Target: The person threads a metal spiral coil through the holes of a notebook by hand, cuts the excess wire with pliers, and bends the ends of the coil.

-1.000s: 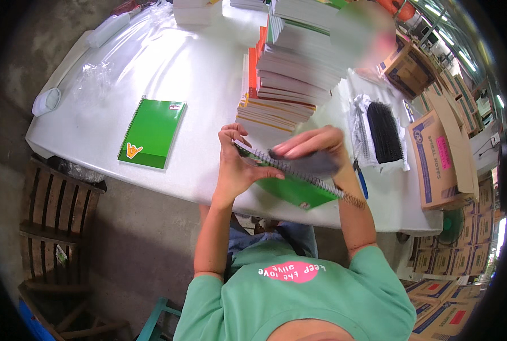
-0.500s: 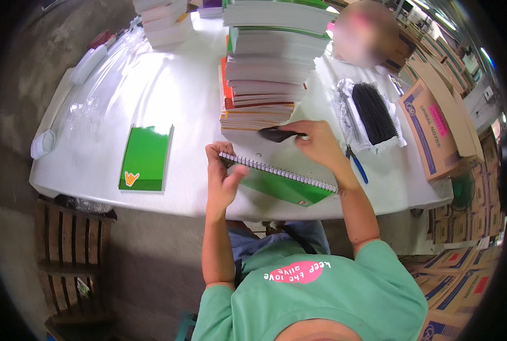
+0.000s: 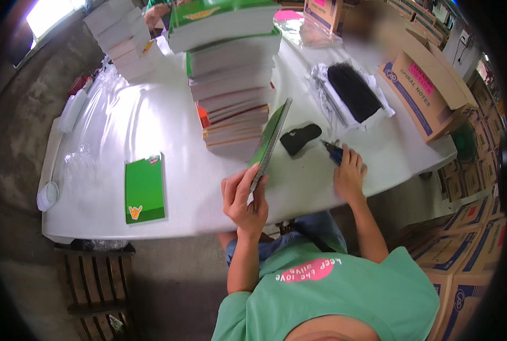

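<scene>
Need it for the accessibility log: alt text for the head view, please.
Seated at a white table, a person's left hand holds a green spiral notebook on edge, while the right hand reaches blue-handled pliers. Behind stand a tall book stack and black spiral coils.

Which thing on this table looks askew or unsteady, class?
The tall stack of books at mid-table: its layers are shifted and jut unevenly, so it looks uneven. The left hand holds a green notebook on edge beside it.
</scene>
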{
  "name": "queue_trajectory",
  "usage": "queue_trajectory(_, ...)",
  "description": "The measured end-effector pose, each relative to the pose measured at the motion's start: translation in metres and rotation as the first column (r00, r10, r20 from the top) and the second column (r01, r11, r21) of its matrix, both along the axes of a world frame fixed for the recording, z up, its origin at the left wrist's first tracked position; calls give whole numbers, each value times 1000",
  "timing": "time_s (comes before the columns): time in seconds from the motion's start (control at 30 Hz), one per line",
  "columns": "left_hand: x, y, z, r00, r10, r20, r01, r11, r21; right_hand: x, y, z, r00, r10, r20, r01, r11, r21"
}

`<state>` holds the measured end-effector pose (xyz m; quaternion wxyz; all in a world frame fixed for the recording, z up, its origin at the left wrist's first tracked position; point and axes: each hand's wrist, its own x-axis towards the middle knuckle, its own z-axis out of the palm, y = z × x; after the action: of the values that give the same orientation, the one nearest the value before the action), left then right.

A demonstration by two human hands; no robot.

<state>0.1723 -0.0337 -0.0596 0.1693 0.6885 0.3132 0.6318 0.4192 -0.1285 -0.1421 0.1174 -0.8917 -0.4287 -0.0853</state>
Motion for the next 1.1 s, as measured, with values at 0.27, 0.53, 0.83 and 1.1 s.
queue_trajectory(0.27, 11, -2, -5, 1000, -17, -2, 17, 999, 33, -28, -3, 82, 781, 529, -332, -363, 817, 449)
queue_trajectory(0.53, 12, -5, 2, 998, 25, -56, -21, 997, 70, -100, -22, 157, 700, 711, -71, -657, 680, 327)
queue_trajectory(0.83, 17, -5, -3, 998, 51, -45, -41, 978, 205, -95, -28, 166, 726, 687, -43, -645, 700, 307)
queue_trajectory(1.1, 17, -7, -14, 991, 126, -37, -99, 901, 423, -83, -39, 158, 108, 543, -832, -504, 752, 425)
